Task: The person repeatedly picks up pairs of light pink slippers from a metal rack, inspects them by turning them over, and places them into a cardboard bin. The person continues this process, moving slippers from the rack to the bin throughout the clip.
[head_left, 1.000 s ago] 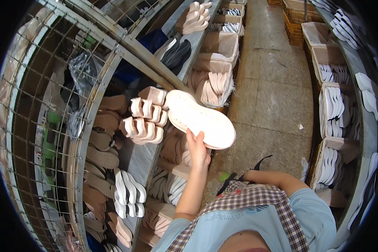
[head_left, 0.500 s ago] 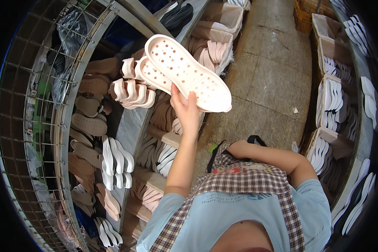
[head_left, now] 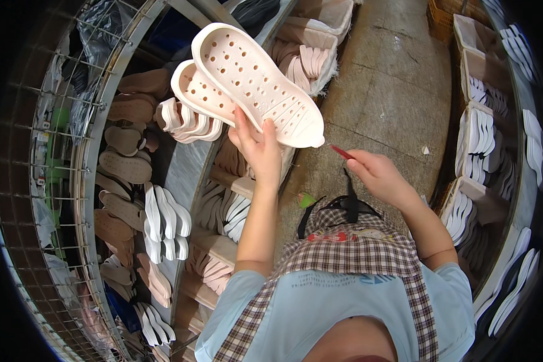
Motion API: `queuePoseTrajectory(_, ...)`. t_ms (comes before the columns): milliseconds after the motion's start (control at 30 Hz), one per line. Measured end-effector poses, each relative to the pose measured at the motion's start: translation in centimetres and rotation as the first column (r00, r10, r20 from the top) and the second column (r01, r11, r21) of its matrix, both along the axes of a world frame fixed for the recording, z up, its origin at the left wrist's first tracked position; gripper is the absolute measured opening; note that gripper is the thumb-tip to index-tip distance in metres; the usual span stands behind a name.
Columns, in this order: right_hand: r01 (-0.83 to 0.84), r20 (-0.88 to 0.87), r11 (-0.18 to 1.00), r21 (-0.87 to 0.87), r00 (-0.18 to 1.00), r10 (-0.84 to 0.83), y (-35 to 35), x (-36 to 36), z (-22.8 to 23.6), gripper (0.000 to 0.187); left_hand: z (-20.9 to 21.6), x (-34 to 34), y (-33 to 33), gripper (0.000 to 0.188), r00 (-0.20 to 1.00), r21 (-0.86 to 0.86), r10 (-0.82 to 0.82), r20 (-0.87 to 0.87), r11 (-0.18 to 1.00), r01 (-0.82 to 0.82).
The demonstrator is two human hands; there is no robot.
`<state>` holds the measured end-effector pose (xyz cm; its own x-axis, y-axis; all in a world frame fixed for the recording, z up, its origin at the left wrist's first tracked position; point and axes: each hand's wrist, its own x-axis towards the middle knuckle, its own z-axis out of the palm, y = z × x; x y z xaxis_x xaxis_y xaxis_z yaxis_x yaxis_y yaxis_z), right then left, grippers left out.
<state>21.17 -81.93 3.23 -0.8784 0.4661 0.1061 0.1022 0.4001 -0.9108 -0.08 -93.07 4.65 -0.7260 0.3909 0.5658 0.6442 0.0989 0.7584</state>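
Observation:
My left hand (head_left: pixel 258 145) is raised and grips two pale pink shoe soles (head_left: pixel 253 81) stacked together, their hollow, perforated inner sides facing me. My right hand (head_left: pixel 377 175) is lower and to the right, closed around a thin red tool (head_left: pixel 342 152) whose tip points toward the toe end of the soles. The tip is close to the soles but not touching them. A plaid apron (head_left: pixel 350 253) over a light blue shirt fills the lower part of the view.
A metal rack (head_left: pixel 184 175) on the left carries rows of white, pink and brown soles (head_left: pixel 163 214). A wire mesh cage (head_left: pixel 54 151) stands further left. Bins of white soles (head_left: pixel 482 139) line the right side, with concrete floor (head_left: pixel 392 90) between.
My left hand has turned the soles from their smooth side to the hollow perforated side and brought them nearer. My right hand has come up into view with the red tool.

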Motion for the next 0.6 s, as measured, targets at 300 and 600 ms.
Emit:
queuePoseTrajectory(300, -0.159, 0.347, 0.815, 0.557, 0.936, -0.055, -0.5, -4.5, 1.9, 0.019, -0.5, 0.8, -0.3, 0.067, 0.964, -0.036, -0.015, -0.265, 0.999, 0.005)
queuePoseTrajectory(600, -0.085, 0.363, 0.883, 0.463, 0.926, -0.102, 1.8, -4.0, 1.9, 0.022, -0.4, 0.7, -1.1, 0.066, 0.950, -0.101, 0.021, -0.312, 0.993, -0.055)
